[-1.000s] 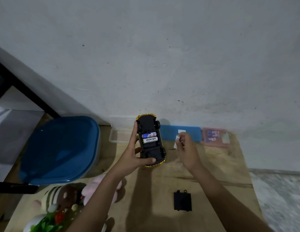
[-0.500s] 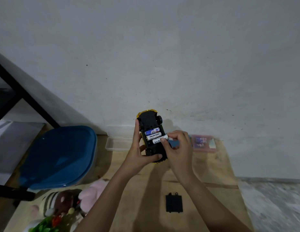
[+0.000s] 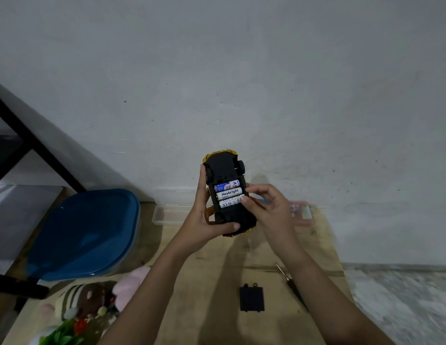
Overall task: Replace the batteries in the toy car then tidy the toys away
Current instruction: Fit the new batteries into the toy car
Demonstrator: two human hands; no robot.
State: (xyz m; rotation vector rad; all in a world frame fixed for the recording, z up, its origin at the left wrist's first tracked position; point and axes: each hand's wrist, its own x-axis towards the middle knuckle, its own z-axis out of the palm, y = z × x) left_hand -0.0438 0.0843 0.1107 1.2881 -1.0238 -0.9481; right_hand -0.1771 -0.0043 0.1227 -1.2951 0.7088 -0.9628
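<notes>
My left hand (image 3: 207,220) grips the yellow toy car (image 3: 223,168), held upside down above the wooden table (image 3: 217,319) with its black underside facing me. Three batteries (image 3: 228,194) lie side by side in the uncovered compartment. My right hand (image 3: 269,210) rests its thumb and fingertips on the right end of the nearest battery. The black battery cover (image 3: 251,298) lies flat on the table below my hands, and a thin screwdriver (image 3: 293,287) lies to its right.
A blue lidded tub (image 3: 85,235) stands at the left. Plush toys (image 3: 92,305) and green toy pieces (image 3: 62,336) lie at the near left. A clear tray (image 3: 167,215) sits by the wall, and a pink packet (image 3: 301,212) shows behind my right hand.
My right hand brought a third battery from the table's far side to the car and pressed it into the compartment, which held two before. The left hand kept holding the car.
</notes>
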